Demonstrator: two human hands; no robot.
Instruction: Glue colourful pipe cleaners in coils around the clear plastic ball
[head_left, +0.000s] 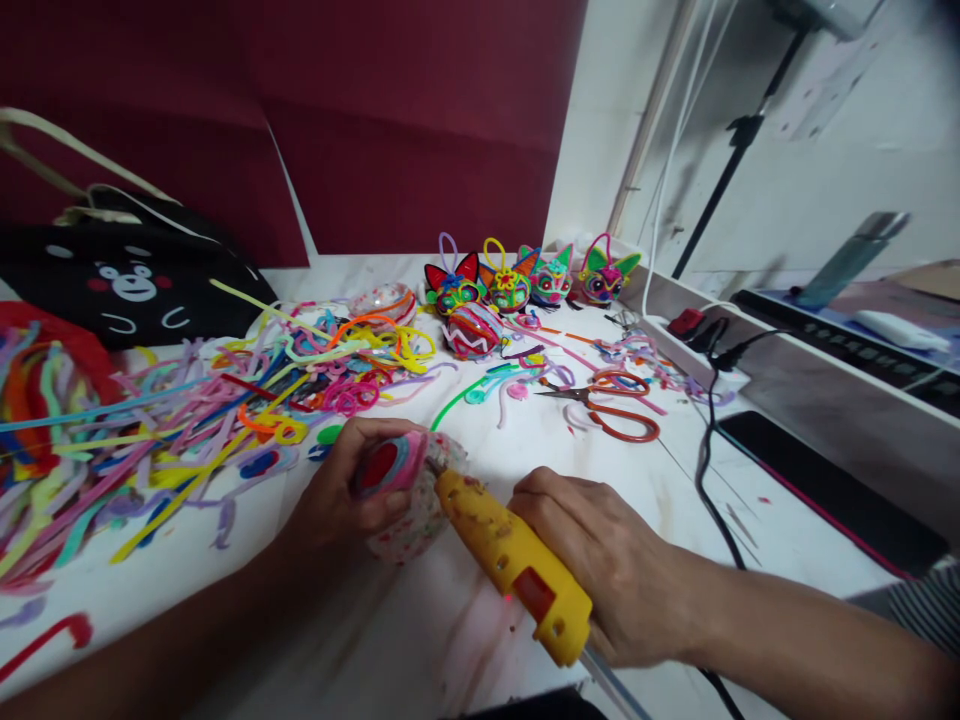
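Observation:
My left hand (349, 495) is closed around a speckled translucent ball (420, 525) with a coiled pink, red and blue pipe-cleaner piece (390, 465) pressed on it. My right hand (600, 565) grips a yellow hot glue gun (517, 565), its nozzle touching the ball beside the coiled piece. Both hands rest low over the white table (420, 640).
A heap of coloured pipe cleaners (187, 420) spreads at left. Several finished cat-face ornaments (525, 280) stand at the back, red-handled scissors (607, 405) lie in the middle right. A black bag (127, 280), a black cable (705, 460) and a dark tablet (825, 495) lie around.

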